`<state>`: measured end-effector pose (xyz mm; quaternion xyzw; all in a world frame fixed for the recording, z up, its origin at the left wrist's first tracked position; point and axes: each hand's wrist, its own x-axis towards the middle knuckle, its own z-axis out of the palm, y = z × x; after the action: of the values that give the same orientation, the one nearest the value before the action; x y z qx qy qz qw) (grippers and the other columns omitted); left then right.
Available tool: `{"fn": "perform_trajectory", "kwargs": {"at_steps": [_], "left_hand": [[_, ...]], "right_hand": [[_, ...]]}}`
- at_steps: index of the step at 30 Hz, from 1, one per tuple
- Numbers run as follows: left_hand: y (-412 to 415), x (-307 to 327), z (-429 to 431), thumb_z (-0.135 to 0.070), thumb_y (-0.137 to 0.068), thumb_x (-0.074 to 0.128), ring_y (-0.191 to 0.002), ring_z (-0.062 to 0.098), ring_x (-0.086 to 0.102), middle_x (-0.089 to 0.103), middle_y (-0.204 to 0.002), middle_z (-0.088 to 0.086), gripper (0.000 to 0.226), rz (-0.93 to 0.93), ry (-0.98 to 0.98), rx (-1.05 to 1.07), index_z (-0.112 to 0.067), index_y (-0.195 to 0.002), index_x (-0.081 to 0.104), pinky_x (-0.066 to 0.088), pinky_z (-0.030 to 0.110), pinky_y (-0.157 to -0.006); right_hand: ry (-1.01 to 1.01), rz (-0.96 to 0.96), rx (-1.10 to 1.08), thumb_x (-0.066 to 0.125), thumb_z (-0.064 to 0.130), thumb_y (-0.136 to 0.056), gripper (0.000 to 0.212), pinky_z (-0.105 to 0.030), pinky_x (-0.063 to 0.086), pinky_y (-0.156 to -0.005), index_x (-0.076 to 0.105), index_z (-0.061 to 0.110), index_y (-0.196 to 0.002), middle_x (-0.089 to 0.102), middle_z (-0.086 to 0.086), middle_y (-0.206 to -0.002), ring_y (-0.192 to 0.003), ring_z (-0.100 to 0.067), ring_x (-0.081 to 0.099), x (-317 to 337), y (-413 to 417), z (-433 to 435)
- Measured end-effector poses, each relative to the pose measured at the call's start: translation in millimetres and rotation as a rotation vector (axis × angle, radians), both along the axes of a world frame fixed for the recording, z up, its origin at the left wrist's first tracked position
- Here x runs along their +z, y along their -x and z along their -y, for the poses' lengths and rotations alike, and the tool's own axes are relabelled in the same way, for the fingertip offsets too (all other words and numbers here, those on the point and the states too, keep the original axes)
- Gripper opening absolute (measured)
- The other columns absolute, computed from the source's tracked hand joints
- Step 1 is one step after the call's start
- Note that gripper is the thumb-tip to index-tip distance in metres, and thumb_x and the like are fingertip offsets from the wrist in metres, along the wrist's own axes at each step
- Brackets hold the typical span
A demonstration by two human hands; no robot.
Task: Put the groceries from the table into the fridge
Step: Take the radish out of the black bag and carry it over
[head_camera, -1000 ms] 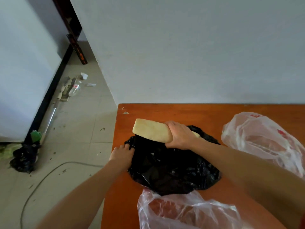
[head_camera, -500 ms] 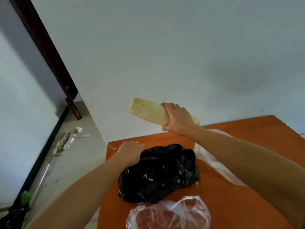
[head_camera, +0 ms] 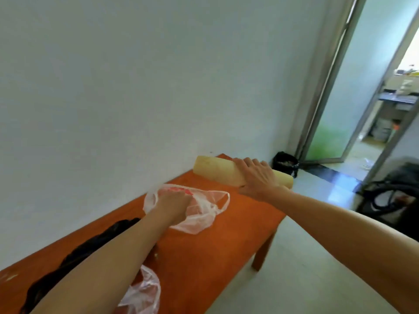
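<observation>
The pale yellow root (head_camera: pixel 217 169) hung right of centre over the far corner of the table (head_camera: pixel 238 223), the grip of the right hand (head_camera: pixel 258 177) wrapped round it. Lower left, the left hand (head_camera: pixel 173 203) lay on a clear plastic bag (head_camera: pixel 201 214); its grip couldn't be judged.

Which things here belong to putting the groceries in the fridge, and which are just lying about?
Job: pale yellow vegetable in the right hand; red-printed clear bag under the left hand; black bag; second clear bag; table.
Lying about: black-lined bin in the corner; dark cables.
</observation>
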<state>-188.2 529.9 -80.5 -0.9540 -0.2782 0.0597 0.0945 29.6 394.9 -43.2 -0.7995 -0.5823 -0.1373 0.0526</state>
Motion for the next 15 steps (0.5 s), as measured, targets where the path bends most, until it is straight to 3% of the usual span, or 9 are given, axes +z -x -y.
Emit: {"fn": "perform_trajectory", "kwargs": {"at_steps": [9,15], "left_hand": [[-230,8,90,-0.019,-0.092,0.048,-0.100,0.026,0.057,0.055,-0.111,0.007,0.024,-0.005,-0.012,-0.422,-0.016,-0.116,0.051,0.041,0.036,-0.076],[-397,0,142,-0.013,-0.089,0.047,-0.100,0.028,0.057,0.056,-0.112,0.008,0.023,-0.003,0.023,-0.639,-0.016,-0.112,0.053,0.038,0.035,-0.070]], "right_hand": [[0.001,-0.042,-0.465,0.066,0.047,-0.072,0.086,-0.039,0.038,-0.086,0.025,0.028,-0.145,0.051,-0.003,-0.124,-0.108,-0.028,0.052,-3,-162,168],[0.014,-0.045,-0.710,0.065,0.047,-0.071,0.083,-0.040,0.040,-0.085,0.027,0.029,-0.143,0.053,-0.005,-0.121,-0.105,-0.028,0.054,-9,-269,256]]}}
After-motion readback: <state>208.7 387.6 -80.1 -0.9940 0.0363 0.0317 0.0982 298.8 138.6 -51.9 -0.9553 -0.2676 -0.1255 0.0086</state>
